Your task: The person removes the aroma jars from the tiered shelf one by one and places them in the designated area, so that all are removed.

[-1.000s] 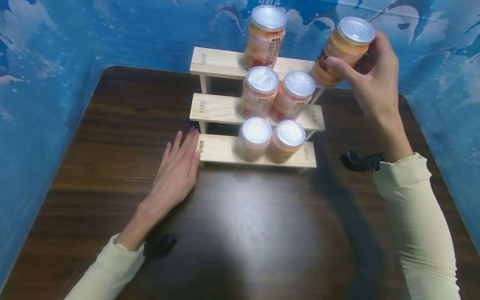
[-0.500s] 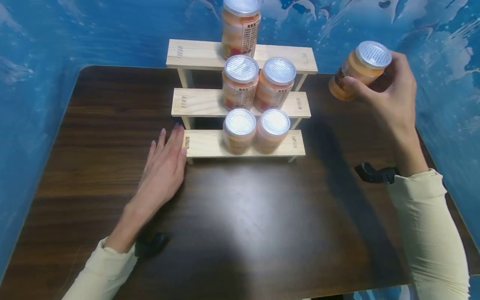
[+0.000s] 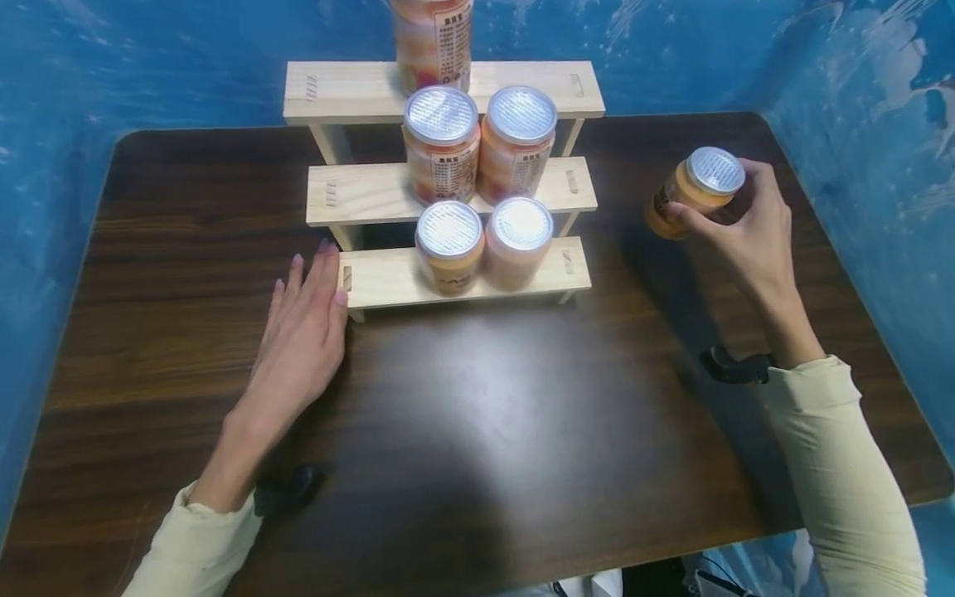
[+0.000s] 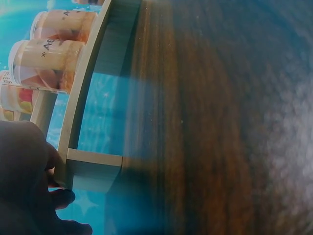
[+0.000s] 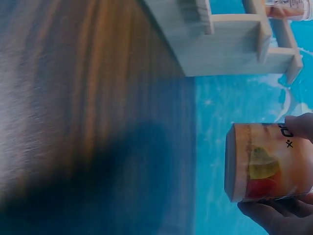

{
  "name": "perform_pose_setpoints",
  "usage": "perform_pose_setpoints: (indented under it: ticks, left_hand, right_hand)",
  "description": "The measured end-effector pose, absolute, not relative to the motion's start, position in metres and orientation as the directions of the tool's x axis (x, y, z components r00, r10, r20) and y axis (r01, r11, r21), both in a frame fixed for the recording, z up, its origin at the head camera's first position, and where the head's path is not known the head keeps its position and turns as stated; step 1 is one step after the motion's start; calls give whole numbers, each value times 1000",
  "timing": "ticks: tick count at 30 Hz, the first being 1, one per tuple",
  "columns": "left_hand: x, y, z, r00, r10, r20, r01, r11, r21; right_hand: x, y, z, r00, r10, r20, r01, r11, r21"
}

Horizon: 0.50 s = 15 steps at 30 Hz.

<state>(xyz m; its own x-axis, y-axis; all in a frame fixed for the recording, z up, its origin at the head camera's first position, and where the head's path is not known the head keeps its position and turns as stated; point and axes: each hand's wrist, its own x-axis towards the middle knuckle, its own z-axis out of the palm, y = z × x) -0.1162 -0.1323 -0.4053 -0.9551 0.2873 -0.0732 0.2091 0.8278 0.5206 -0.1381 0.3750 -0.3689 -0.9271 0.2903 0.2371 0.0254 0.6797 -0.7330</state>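
Observation:
My right hand point(image 3: 753, 228) grips a fruit jar point(image 3: 690, 195) with a silver lid, thumb in front and fingers behind, to the right of a three-step wooden rack point(image 3: 380, 278). The same jar point(image 5: 274, 164) shows fruit pieces on its label in the right wrist view. My left hand point(image 3: 302, 327) lies with its fingers straight along the left end of the rack's lowest step, fingertips right at the wood. Two jars point(image 3: 450, 249) stand on the lowest step and two more jars point(image 3: 440, 157) on the middle one. A single jar point(image 3: 433, 41) is on the top step, its lid cut off by the view.
The rack stands at the back of a dark wooden table point(image 3: 448, 464). Blue sea-patterned cloth point(image 3: 186, 58) hangs behind and along the sides. Beyond the table's front right edge, cables and white and black items point(image 3: 608, 580) show below.
The right hand has carried its jar off the right end of the top step, rightward and down toward the table. The left hand stays at the rack while the head view shifts.

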Motion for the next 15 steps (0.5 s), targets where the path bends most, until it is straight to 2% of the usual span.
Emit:
perform_pose_setpoints:
  ticks: [15]
  left_hand:
    - [-119, -134, -410, -956, 287, -69, 207, 819, 535]
  right_hand:
    - [-129, 385, -403, -931, 342, 130, 136, 654, -744]
